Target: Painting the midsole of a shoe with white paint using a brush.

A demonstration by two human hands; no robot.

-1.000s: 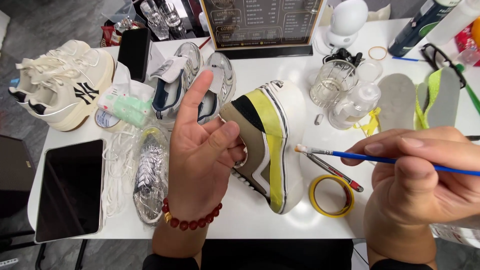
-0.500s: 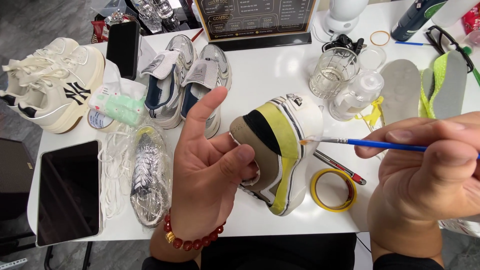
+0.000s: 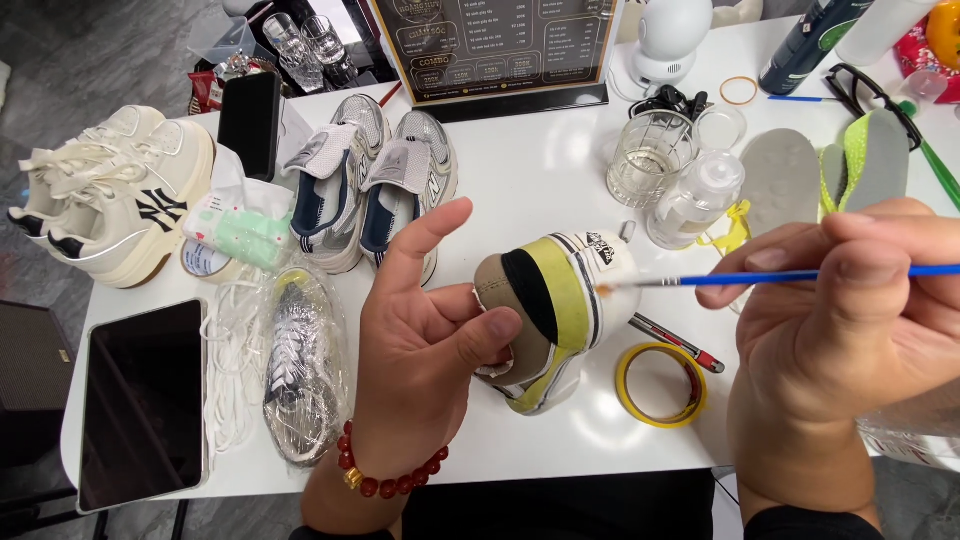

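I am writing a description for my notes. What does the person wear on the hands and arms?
The left hand is bare, with a bracelet of red beads and one gold bead around the wrist. The right hand is bare too, without any jewellery in view. Dark sleeve edges show at the bottom.

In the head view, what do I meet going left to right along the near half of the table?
Tablet → wrapped shoe → left hand → held shoe → yellow tape roll → right hand with blue paintbrush.
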